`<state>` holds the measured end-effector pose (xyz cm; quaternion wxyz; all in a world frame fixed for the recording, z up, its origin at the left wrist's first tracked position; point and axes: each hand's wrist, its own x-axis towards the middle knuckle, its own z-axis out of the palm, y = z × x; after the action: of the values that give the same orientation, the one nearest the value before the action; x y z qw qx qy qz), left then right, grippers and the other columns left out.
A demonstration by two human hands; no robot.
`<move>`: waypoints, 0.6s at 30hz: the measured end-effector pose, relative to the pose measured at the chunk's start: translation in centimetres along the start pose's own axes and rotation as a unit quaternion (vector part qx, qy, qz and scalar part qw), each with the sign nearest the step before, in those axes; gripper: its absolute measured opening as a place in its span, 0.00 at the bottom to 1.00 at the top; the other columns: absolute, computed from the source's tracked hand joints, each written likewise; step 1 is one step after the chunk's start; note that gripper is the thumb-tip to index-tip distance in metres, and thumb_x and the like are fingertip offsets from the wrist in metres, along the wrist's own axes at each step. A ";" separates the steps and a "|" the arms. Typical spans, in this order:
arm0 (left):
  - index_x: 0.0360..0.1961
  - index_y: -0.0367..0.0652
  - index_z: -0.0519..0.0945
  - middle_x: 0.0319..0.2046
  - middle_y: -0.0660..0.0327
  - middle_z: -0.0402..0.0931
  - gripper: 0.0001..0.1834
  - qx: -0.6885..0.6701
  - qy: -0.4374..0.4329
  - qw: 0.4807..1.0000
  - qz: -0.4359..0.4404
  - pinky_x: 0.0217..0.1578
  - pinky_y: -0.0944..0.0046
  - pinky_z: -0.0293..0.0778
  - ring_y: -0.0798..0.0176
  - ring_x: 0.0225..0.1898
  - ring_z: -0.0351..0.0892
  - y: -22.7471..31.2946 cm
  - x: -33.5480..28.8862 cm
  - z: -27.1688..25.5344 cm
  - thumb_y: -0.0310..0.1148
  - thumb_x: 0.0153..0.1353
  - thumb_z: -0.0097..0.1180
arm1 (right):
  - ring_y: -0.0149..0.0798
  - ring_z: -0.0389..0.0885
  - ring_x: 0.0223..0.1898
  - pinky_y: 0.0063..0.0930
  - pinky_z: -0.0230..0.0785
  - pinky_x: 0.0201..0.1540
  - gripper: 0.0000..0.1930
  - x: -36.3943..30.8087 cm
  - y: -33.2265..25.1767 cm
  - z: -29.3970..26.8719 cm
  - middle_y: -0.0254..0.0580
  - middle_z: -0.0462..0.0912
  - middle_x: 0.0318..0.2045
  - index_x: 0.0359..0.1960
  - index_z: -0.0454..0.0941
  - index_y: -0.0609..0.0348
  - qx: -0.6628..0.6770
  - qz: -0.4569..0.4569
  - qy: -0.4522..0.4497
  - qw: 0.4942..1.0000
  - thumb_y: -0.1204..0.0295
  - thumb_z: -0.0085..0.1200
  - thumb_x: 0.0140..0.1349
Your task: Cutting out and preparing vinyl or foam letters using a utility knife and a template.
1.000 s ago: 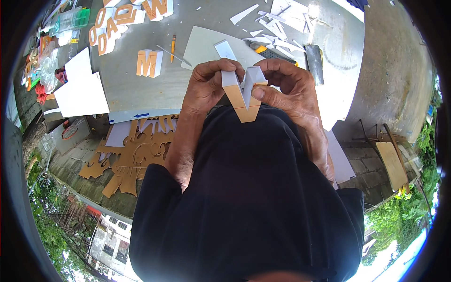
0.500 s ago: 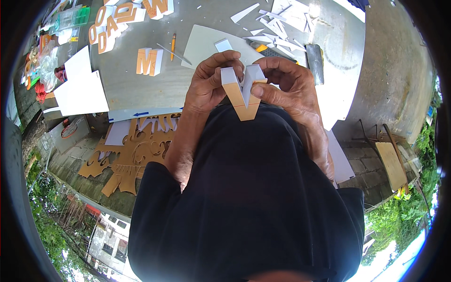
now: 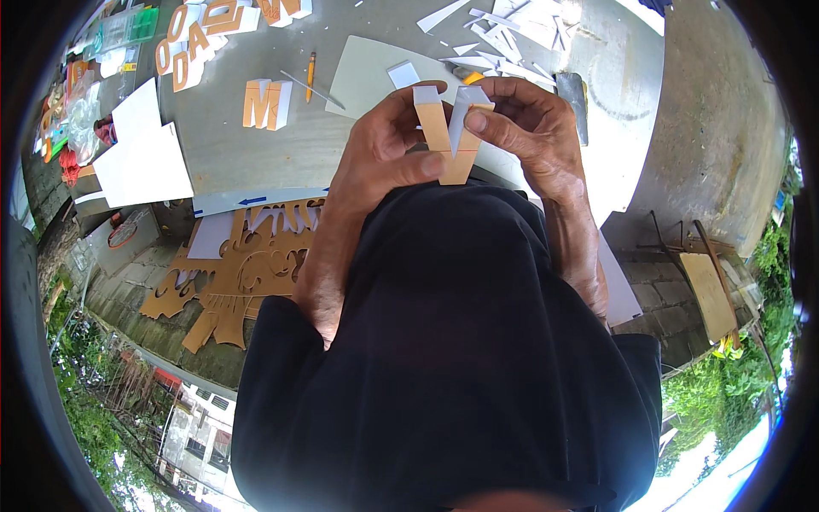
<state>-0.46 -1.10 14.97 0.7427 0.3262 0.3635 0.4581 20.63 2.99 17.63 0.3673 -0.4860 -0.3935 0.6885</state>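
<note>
Both hands hold a V-shaped block letter (image 3: pixel 461 166) with a tan face and white edges, its open end pointing away from me. My left hand (image 3: pixel 380 145) grips the left arm of the letter, its thumb lying across the tan face near the point. On the other arm, my right hand (image 3: pixel 537 132) pinches the tip between thumb and fingers. Beyond the hands, a grey-green sheet (image 3: pixel 363 64) carries a small pale piece (image 3: pixel 403 75). An M-shaped block letter (image 3: pixel 258 104) stands to the left, near an orange pencil (image 3: pixel 310 75) and a thin grey rod (image 3: pixel 309 88).
More block letters (image 3: pixel 192 55) cluster at the far left of the table. White scraps (image 3: pixel 503 43) lie beyond my right hand, with a dark block (image 3: pixel 573 102) beside it. White sheets (image 3: pixel 149 158) rest at left. A tan cut-out panel (image 3: pixel 239 264) sits below the table edge.
The V-shaped letter has moved away from my body and slightly right. My left thumb has come down onto its tan face. My right hand keeps its pinch.
</note>
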 end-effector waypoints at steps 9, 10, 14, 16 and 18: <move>0.60 0.25 0.73 0.49 0.48 0.81 0.39 0.031 0.080 0.994 -0.063 0.58 0.58 0.75 0.56 0.51 0.83 0.7 0.8 0.9 0.34 0.51 0.77 | 0.37 0.85 0.39 0.33 0.78 0.48 0.25 0.8 -0.3 -0.2 0.46 0.87 0.36 0.48 0.83 0.70 -0.071 0.033 -0.002 0.997 0.68 0.78 0.52; 0.58 0.25 0.75 0.46 0.49 0.83 0.36 0.049 0.081 0.993 -0.067 0.56 0.60 0.77 0.57 0.49 0.84 0.8 0.9 0.8 0.34 0.52 0.77 | 0.37 0.85 0.37 0.31 0.78 0.45 0.25 1.2 -0.1 -0.4 0.47 0.87 0.35 0.47 0.84 0.71 -0.106 0.037 -0.004 0.994 0.65 0.77 0.52; 0.55 0.24 0.77 0.43 0.49 0.84 0.32 0.057 0.078 0.992 -0.084 0.51 0.61 0.79 0.59 0.47 0.84 -1.4 1.7 -0.9 0.34 0.54 0.76 | 0.38 0.84 0.31 0.30 0.77 0.38 0.27 2.9 0.2 -0.7 0.49 0.86 0.31 0.40 0.86 0.72 -0.172 0.049 -0.021 0.984 0.55 0.73 0.52; 0.54 0.23 0.78 0.42 0.49 0.84 0.30 -0.026 0.121 0.984 -0.124 0.49 0.58 0.80 0.59 0.46 0.85 -2.2 2.1 -1.2 0.34 0.55 0.75 | 0.37 0.84 0.29 0.30 0.79 0.37 0.29 4.0 1.2 -1.0 0.50 0.86 0.29 0.39 0.86 0.72 -0.165 0.057 -0.045 0.984 0.52 0.72 0.55; 0.53 0.23 0.78 0.42 0.49 0.84 0.30 -0.046 0.124 0.982 -0.133 0.49 0.57 0.81 0.59 0.45 0.85 -2.8 2.4 -1.4 0.35 0.56 0.74 | 0.37 0.85 0.29 0.29 0.79 0.37 0.28 4.7 2.5 -1.5 0.50 0.86 0.29 0.40 0.86 0.72 -0.155 0.056 -0.043 0.985 0.51 0.70 0.57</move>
<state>0.39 0.24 11.35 0.7606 0.1808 0.4714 0.4081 20.55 6.35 13.27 0.2310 -0.5284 -0.4827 0.6591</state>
